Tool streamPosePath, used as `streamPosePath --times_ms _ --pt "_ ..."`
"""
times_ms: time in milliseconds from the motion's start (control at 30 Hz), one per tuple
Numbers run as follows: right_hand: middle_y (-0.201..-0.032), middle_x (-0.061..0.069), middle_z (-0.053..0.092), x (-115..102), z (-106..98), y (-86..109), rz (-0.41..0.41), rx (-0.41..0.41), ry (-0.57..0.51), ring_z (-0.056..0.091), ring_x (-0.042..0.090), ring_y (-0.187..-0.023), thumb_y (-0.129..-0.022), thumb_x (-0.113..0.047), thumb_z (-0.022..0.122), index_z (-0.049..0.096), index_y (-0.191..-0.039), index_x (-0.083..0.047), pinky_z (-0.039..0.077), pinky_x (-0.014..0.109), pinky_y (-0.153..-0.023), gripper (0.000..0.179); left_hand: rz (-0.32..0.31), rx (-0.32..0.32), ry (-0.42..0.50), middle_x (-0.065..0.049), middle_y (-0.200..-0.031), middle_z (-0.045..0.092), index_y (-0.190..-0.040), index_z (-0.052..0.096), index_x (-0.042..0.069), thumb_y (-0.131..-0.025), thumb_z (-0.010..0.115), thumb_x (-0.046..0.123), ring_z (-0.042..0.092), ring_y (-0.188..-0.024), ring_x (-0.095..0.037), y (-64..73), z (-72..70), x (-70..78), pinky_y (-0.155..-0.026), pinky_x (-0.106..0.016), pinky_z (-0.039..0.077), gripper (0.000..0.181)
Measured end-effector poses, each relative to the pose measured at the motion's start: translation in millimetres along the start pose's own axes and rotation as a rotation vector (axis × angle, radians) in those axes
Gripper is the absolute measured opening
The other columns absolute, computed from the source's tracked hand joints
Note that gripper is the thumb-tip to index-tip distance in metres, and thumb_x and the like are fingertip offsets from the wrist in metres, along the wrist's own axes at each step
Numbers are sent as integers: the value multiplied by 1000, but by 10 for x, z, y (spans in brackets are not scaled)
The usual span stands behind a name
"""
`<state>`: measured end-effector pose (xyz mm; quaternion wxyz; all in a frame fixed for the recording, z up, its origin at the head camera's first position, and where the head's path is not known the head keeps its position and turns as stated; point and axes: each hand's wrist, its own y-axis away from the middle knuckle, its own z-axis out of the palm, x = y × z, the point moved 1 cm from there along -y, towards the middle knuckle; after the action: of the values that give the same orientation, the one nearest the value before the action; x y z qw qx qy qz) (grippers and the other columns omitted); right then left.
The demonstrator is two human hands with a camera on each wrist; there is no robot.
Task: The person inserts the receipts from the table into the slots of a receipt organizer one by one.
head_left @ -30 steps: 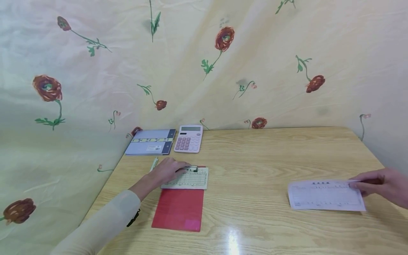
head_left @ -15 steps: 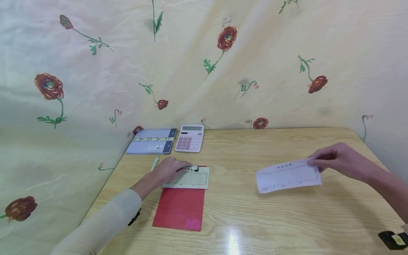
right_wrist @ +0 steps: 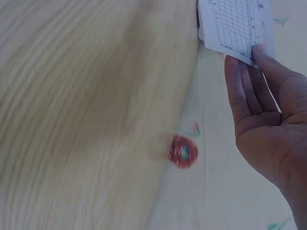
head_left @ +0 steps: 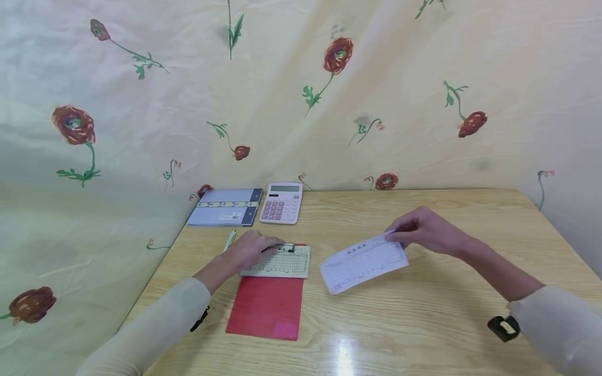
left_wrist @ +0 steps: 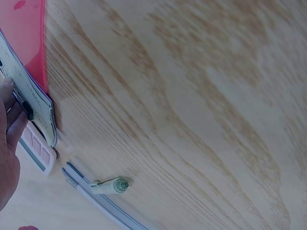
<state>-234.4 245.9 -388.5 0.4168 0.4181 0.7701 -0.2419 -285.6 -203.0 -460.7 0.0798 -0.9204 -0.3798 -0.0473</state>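
My left hand (head_left: 249, 250) is at the top of a red clipboard (head_left: 265, 308) on the table, with thumb and fingers pinching its metal clip (head_left: 290, 247). Under the clip lies a pad of printed forms (head_left: 282, 262); the hand covers its upper left part. In the left wrist view, the thumb and fingers (left_wrist: 14, 129) meet at the clip's black end (left_wrist: 28, 111). To the right of the pad, my right hand (head_left: 428, 232) pinches a loose printed slip (head_left: 364, 263) by its upper right corner. The slip hangs tilted above the table, apart from the pad.
A pen (head_left: 230, 240) lies left of the clipboard. Behind it are a blue-grey notebook (head_left: 221, 211) and a pink calculator (head_left: 281, 203), side by side near the back edge. A flowered cloth (head_left: 400, 104) rises behind the wooden table (head_left: 470, 209).
My right hand has carried the slip leftward across the table from the right edge, closer to the clipboard, and the slip has tilted. My left hand has stayed at the clip.
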Motion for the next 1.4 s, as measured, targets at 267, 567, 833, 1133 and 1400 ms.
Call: streamPosePath --times_ms 267,567,833,1133,1400 --pt "-107 20 78 -37 509 -383 29 -22 -137 77 29 -86 -100 -4 73 78 -113 8 63 50 -75 19 23 18 -13 -5 -90 79 -129 78 13 -102 75 18 34 -47 2 4 0 -8 -47 -18 29 27" --pt "-94 17 78 -55 1046 -707 149 34 -188 75 24 -78 -97 -4 77 77 -111 11 63 39 -69 20 8 1 -3 -6 -97 81 -130 77 12 -102 75 17 41 -49 2 0 -14 8 -48 -17 31 28" --pt "-87 14 78 -84 1403 -871 254 60 -195 75 24 -71 -95 -4 79 78 -109 8 62 36 -63 18 8 -10 2 -6 -96 80 -130 77 11 -103 74 18 38 -46 2 -16 0 8 -48 -17 29 28" --pt "-78 15 76 -194 1649 -994 319 106 -256 73 22 -60 -94 -2 79 79 -103 8 62 34 -59 14 -7 -17 -4 -9 -107 80 -131 77 11 -103 73 18 35 -46 0 -17 -8 17 -49 -18 30 29" --pt "-73 14 75 -271 1822 -1118 389 151 -274 70 17 -55 -95 -4 80 77 -107 10 61 32 -58 18 -4 -17 8 -8 -112 80 -131 77 11 -104 72 17 34 -47 0 -11 -20 11 -49 -18 30 28"
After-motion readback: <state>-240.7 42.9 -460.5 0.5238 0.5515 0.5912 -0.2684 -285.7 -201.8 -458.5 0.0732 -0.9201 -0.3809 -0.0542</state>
